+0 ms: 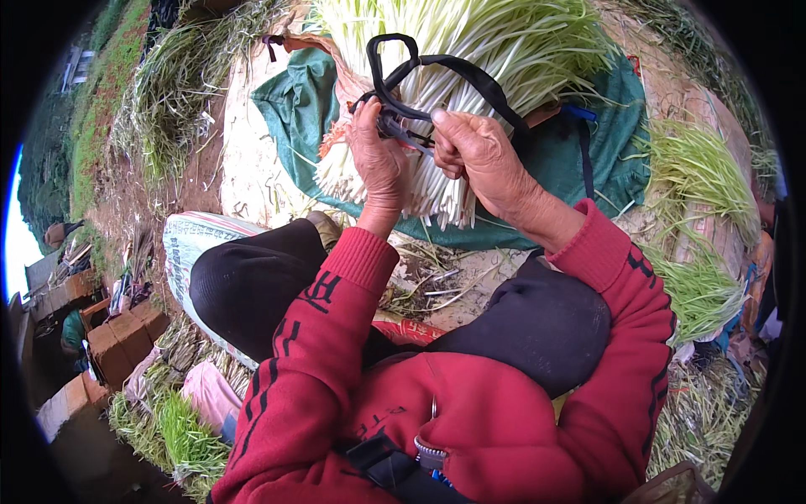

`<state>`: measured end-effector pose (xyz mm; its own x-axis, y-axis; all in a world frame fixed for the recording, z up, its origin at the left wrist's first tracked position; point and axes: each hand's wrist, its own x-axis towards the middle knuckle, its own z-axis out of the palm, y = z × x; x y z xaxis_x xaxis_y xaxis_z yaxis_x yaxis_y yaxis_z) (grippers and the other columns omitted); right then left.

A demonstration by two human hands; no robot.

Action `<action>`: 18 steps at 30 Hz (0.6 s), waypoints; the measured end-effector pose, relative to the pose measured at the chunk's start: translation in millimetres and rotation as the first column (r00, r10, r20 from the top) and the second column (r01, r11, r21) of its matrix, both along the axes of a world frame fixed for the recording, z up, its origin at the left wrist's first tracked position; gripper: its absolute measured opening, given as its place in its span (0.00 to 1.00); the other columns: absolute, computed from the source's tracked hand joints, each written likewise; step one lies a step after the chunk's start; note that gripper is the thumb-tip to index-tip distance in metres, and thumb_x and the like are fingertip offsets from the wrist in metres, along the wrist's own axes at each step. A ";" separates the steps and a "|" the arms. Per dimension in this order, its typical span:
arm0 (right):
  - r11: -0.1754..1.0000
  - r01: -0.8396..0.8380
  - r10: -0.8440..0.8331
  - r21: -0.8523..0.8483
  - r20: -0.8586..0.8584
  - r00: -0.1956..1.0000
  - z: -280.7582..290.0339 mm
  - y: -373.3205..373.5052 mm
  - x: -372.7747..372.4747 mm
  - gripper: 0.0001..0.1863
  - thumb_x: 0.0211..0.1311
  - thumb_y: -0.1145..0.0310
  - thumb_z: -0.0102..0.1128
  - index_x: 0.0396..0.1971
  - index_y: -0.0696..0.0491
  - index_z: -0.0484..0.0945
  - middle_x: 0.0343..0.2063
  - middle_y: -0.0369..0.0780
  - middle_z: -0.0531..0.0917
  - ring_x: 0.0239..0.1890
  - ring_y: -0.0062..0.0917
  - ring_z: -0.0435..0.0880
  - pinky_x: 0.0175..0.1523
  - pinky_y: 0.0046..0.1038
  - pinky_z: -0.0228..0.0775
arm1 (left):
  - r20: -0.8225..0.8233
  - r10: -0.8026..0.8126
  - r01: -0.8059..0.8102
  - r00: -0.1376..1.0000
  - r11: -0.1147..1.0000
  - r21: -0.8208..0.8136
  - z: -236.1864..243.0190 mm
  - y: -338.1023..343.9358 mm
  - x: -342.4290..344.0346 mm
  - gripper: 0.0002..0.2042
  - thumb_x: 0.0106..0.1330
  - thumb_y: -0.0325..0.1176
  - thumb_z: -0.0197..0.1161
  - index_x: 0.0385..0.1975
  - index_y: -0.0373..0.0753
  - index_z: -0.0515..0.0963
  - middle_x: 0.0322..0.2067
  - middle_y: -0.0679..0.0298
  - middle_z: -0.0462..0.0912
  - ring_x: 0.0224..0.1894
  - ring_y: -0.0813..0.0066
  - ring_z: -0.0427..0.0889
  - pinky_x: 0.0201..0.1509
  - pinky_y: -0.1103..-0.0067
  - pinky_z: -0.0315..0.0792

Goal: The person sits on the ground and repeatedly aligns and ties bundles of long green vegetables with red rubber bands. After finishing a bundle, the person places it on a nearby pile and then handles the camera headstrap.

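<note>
My left hand [378,160] is closed at a dark buckle [393,126] on a black strap [470,74]. My right hand [485,155] is closed, its thumb pressed down on the strap close to the buckle. The strap curls up in a loose loop above both hands. Beneath it lies a thick bundle of long leafy vegetable stalks [437,189], white at the cut ends towards me and pale yellow-green at the far tips. The bundle rests on a dark green cloth [298,113]. A pinkish cloth strip [346,76] runs along its left side, partly hidden by my left hand.
Smaller piles of green stalks [701,172] lie at the right. Dry, loose leaves [172,92] are heaped at the far left. A printed white sack [197,239] sits under my left knee. Bricks [126,340] and a pink cloth [210,395] are at the lower left.
</note>
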<state>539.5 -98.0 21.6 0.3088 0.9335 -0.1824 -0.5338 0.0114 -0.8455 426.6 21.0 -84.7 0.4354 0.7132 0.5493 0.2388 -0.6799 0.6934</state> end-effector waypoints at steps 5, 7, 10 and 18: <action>0.998 0.056 -0.055 0.018 -0.067 0.996 5.9 -54.7 7.6 0.22 0.71 0.57 0.51 0.16 0.49 0.63 0.14 0.29 0.63 0.19 0.15 0.61 0.26 0.19 0.55 | -0.061 -0.006 0.017 0.998 0.982 0.188 0.7 -12.1 10.3 0.17 0.50 0.18 0.57 0.41 0.37 0.69 0.47 0.53 0.75 0.51 0.53 0.74 0.57 0.65 0.67; 0.997 0.069 -0.067 0.025 -0.079 0.995 7.7 -72.0 8.5 0.22 0.71 0.57 0.51 0.16 0.49 0.63 0.14 0.30 0.63 0.19 0.15 0.61 0.26 0.19 0.54 | -0.103 0.004 0.021 0.995 0.970 0.242 1.7 -19.1 14.3 0.19 0.47 0.19 0.61 0.41 0.38 0.68 0.47 0.53 0.75 0.51 0.53 0.74 0.57 0.65 0.68; 0.998 0.066 -0.065 0.006 -0.035 0.997 13.6 -96.2 8.4 0.22 0.70 0.57 0.51 0.16 0.49 0.63 0.14 0.30 0.64 0.19 0.14 0.61 0.25 0.20 0.55 | -0.207 0.040 0.028 0.977 0.948 0.318 -4.0 -16.7 14.6 0.25 0.40 0.21 0.70 0.41 0.38 0.68 0.48 0.53 0.73 0.50 0.52 0.73 0.55 0.66 0.69; 0.978 0.208 -0.202 0.022 -0.157 0.967 -9.6 -95.1 23.3 0.19 0.71 0.55 0.50 0.22 0.50 0.66 0.14 0.29 0.61 0.20 0.17 0.63 0.26 0.21 0.56 | -0.261 -0.151 0.212 0.953 0.951 0.223 20.0 -9.9 9.3 0.20 0.46 0.18 0.59 0.42 0.39 0.75 0.46 0.53 0.74 0.50 0.51 0.71 0.55 0.64 0.67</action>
<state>562.9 -193.1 12.0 0.4657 0.8602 -0.2077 -0.6399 0.1651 -0.7505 435.9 11.1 -64.7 0.6845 0.4650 0.5614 0.2322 -0.8691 0.4367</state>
